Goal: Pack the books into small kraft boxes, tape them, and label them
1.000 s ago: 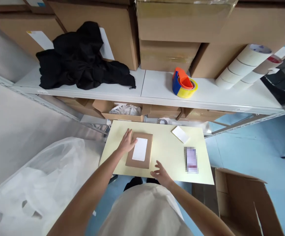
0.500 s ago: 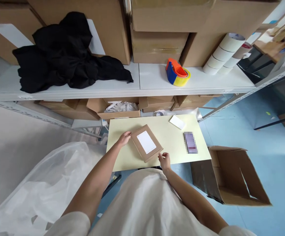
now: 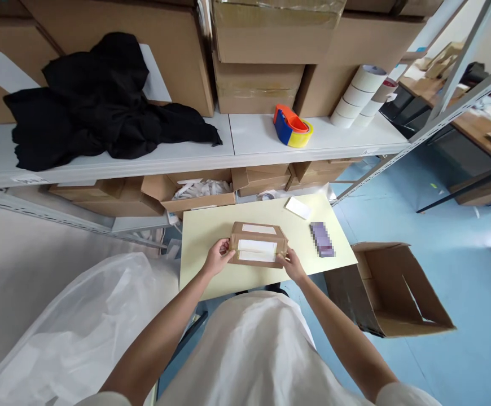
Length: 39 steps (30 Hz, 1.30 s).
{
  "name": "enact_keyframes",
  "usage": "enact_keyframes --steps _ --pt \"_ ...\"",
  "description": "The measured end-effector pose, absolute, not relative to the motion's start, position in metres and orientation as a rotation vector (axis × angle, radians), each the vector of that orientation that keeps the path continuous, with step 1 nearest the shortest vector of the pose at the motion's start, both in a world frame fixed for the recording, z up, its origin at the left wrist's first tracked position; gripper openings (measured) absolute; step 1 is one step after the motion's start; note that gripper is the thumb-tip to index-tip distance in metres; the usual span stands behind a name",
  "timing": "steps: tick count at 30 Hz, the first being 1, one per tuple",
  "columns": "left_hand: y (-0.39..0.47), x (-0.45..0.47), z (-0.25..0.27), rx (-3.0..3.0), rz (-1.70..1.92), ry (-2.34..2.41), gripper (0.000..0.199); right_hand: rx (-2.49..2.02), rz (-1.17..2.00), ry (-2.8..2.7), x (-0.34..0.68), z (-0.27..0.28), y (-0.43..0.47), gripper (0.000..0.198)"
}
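A flat brown cardboard parcel [image 3: 258,244] with white labels is held tilted up on edge above the pale yellow table [image 3: 211,276]. My left hand [image 3: 218,257] grips its left end and my right hand [image 3: 291,264] grips its right end. A white card [image 3: 298,207] and a small purple object [image 3: 321,238] lie on the table to the right of the parcel.
An open cardboard box [image 3: 391,290] lies on the blue floor at right. A clear plastic bag [image 3: 71,327] sits at left. The shelf behind carries black cloth [image 3: 88,101], a tape dispenser [image 3: 291,125], tape rolls [image 3: 358,96] and large boxes.
The parcel lay flat on the table with my hands beside it; now both hands hold it by its ends, lifted and turned on edge. The view has shifted right.
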<state>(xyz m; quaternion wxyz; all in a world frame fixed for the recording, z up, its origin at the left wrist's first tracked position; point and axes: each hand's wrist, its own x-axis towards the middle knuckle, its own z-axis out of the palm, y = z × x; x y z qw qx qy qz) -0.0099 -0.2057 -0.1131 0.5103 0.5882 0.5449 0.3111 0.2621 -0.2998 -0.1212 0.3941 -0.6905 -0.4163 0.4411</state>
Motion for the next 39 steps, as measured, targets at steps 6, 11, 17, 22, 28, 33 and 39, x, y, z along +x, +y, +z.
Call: enact_keyframes --steps 6,11,17,22,28,33,39 --pt "-0.207 0.016 -0.113 1.372 0.824 1.422 0.042 -1.829 1.132 -1.211 0.287 -0.097 -0.268 0.047" --pt "-0.201 0.023 -0.126 1.284 0.822 1.574 0.046 -1.907 1.174 -1.268 0.293 -0.104 -0.247 0.047" --pt "-0.200 0.028 -0.123 1.354 0.793 1.709 0.047 -1.855 1.291 -1.248 0.319 -0.118 -0.238 0.054" --pt "-0.207 0.040 -0.108 1.522 0.658 1.797 0.053 -2.079 1.061 -1.474 0.364 -0.129 -0.198 0.047" --pt "-0.198 0.067 -0.071 1.922 0.615 1.855 0.051 -2.190 0.990 -1.535 0.409 -0.155 -0.121 0.055" --pt "-0.167 0.107 -0.050 2.109 0.602 1.722 0.043 -2.357 0.731 -1.907 0.414 -0.179 -0.105 0.051" --pt "-0.132 0.154 -0.054 2.168 0.494 1.508 0.036 -2.146 0.598 -2.307 0.415 -0.182 -0.129 0.043"
